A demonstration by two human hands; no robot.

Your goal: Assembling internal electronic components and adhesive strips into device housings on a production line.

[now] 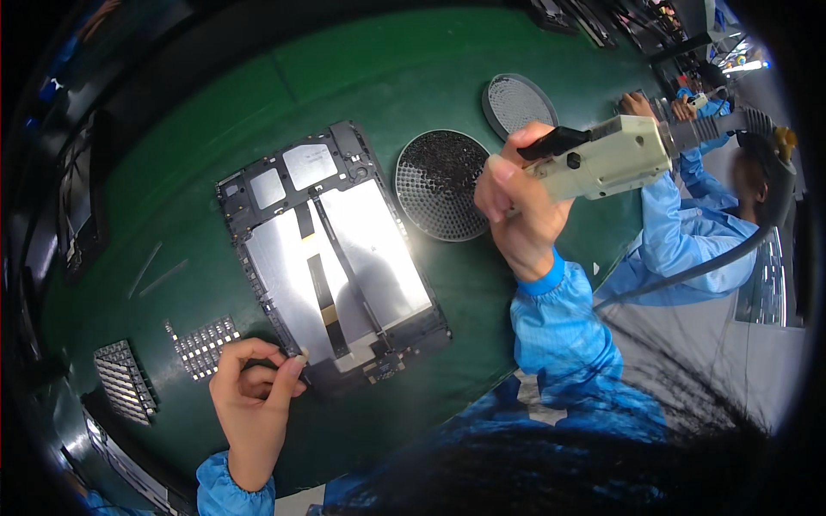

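Note:
An opened tablet (379, 232) lies on the green mat, with silvery battery panels and a black frame full of small parts. At its near left corner is my left hand (254, 387), thumb and fingertips pinched together. Whatever sits in that pinch is too small to name. My right hand (529, 202) grips a cream-coloured electric screwdriver (615, 159) with a black lever; its tip is hidden behind the fingers. Just left of this hand stands a round dish (434, 185), its perforated plate partly covered with small dark screws.
A second round dish (519, 105) stands farther back. Small metal parts in rows (205, 346) and a stacked block of strips (126, 381) lie left of my left hand. A grey hose (688, 271) hangs at the right, near a co-worker in blue (697, 232).

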